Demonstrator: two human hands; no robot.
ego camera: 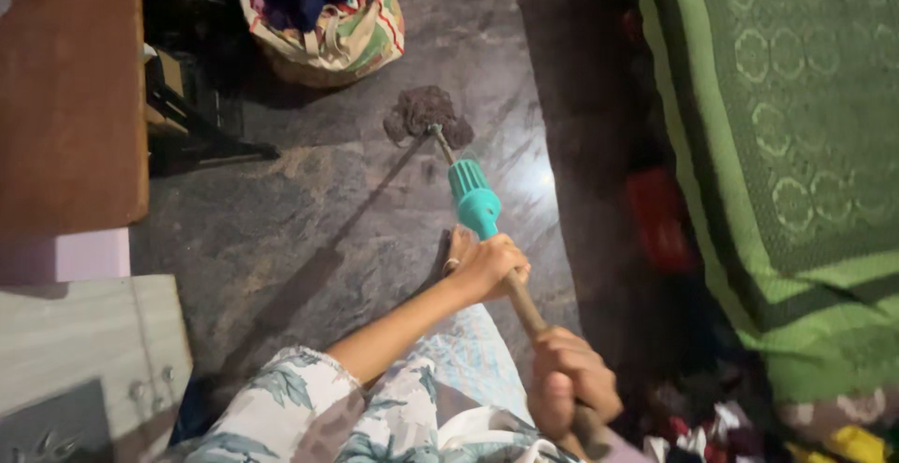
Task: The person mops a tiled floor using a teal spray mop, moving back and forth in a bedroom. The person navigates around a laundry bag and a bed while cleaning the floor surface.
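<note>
A mop with a wooden handle, a teal plastic collar and a dark stringy mop head rests on the dark stone floor. My left hand grips the handle just below the teal collar. Lower down, my right hand is closed around the handle's near end. The mop head lies flat on the floor ahead of me, near a bag.
A striped cloth bag full of clothes stands at the back. A brown wooden surface and grey cabinet are on the left. A bed with green patterned cover fills the right; a red object and scattered clothes lie beside it.
</note>
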